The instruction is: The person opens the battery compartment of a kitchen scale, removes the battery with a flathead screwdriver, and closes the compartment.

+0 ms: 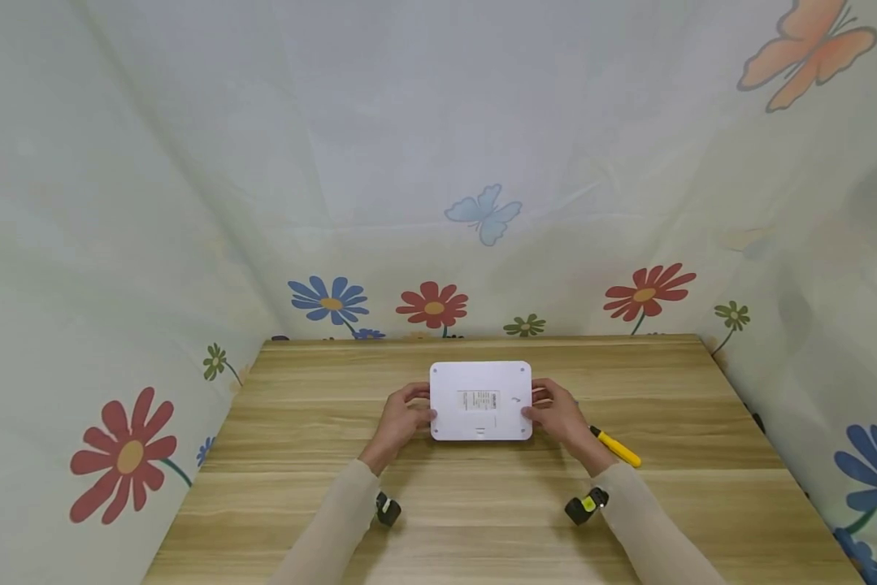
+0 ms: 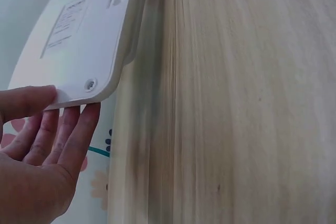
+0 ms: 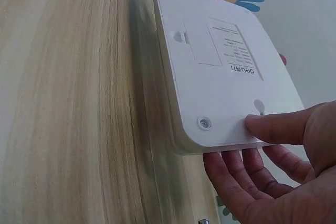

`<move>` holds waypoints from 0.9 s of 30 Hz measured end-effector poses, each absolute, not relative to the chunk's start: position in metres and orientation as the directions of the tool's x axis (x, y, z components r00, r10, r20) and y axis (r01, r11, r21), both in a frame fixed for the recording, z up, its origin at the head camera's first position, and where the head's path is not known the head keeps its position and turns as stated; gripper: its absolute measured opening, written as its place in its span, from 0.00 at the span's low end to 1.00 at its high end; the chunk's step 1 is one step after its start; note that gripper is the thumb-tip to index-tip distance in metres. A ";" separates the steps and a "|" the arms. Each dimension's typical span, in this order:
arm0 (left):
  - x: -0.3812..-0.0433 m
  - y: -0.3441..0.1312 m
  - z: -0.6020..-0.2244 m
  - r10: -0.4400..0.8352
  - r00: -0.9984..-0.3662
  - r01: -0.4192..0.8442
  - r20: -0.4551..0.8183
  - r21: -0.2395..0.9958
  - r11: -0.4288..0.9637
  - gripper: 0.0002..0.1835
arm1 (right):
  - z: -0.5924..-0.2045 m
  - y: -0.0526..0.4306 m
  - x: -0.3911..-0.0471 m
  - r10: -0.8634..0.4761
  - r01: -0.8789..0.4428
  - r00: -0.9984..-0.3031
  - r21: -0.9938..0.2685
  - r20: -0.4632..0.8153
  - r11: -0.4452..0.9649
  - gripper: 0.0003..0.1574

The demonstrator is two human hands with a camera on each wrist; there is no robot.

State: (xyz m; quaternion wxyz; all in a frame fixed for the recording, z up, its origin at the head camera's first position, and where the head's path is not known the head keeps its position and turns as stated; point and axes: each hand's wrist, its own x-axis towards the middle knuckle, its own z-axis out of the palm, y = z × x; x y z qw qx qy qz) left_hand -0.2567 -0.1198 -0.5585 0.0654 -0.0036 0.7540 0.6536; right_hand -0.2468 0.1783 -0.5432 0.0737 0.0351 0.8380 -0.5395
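Note:
A white, flat plastic device (image 1: 480, 382) with rounded corners is held between both hands, its back face towards me. That face carries a printed label (image 3: 233, 48), a small battery cover (image 3: 202, 44) and recessed screws at the corners. My left hand (image 1: 400, 418) grips its left edge, thumb on the back face and fingers behind. At the right edge my right hand (image 1: 557, 413) pinches it the same way, its thumb beside a small keyhole slot (image 3: 259, 106). In both wrist views the device is tilted. Its front is hidden.
A yellow-handled tool (image 1: 619, 448) with a black end lies on the wooden table (image 1: 482, 520), beside the right forearm; its kind is unclear. Behind the table hangs a pale cloth (image 1: 379, 162) printed with flowers and butterflies. Each wrist wears a small black camera (image 1: 584, 505).

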 end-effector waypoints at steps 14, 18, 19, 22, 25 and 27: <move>-0.254 -0.121 -0.555 0.064 -0.997 -0.041 -0.050 0.990 0.137 0.21 | -0.539 0.178 -0.237 -0.012 0.054 -0.998 -0.916 -0.064 0.398 0.29; -0.253 -0.123 -0.555 0.060 -0.998 -0.031 -0.038 0.994 0.107 0.19 | -0.538 0.176 -0.237 -0.002 0.044 -0.999 -0.925 -0.049 0.377 0.27; -0.253 -0.123 -0.555 0.057 -0.998 -0.023 -0.029 0.994 0.109 0.18 | -0.539 0.176 -0.237 0.000 0.037 -0.999 -0.927 -0.040 0.373 0.26; -0.253 -0.122 -0.555 0.048 -0.999 -0.013 -0.018 0.994 0.106 0.17 | -0.540 0.175 -0.237 0.009 0.023 -1.000 -0.929 -0.022 0.368 0.24; -0.254 -0.121 -0.555 0.037 -0.999 -0.002 -0.007 0.993 0.115 0.17 | -0.541 0.174 -0.236 0.016 0.015 -1.000 -0.927 -0.010 0.374 0.23; -0.253 -0.121 -0.555 0.028 -1.000 -0.008 -0.011 0.993 0.116 0.16 | -0.541 0.174 -0.236 0.017 0.009 -1.000 -0.928 -0.003 0.371 0.22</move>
